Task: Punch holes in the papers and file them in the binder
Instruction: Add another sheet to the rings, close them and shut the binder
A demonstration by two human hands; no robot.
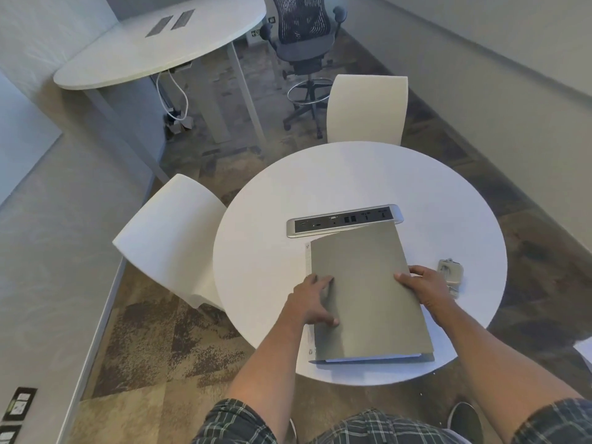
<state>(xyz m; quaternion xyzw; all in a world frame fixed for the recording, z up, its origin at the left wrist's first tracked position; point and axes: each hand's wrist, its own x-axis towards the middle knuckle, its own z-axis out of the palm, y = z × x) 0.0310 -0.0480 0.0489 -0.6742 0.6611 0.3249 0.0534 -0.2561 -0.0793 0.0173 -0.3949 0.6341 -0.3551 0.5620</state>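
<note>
A grey binder lies closed on the round white table, its cover facing up. White papers show as a thin edge at its near end. My left hand rests on the binder's left edge, fingers on the cover and a thumb lower down. My right hand grips the right edge, thumb on top. A small grey hole punch sits on the table just right of my right hand, partly hidden by it.
A silver power and socket strip is set in the table just beyond the binder. Two white chairs stand at the far and left sides. A second white desk and a mesh office chair stand further back.
</note>
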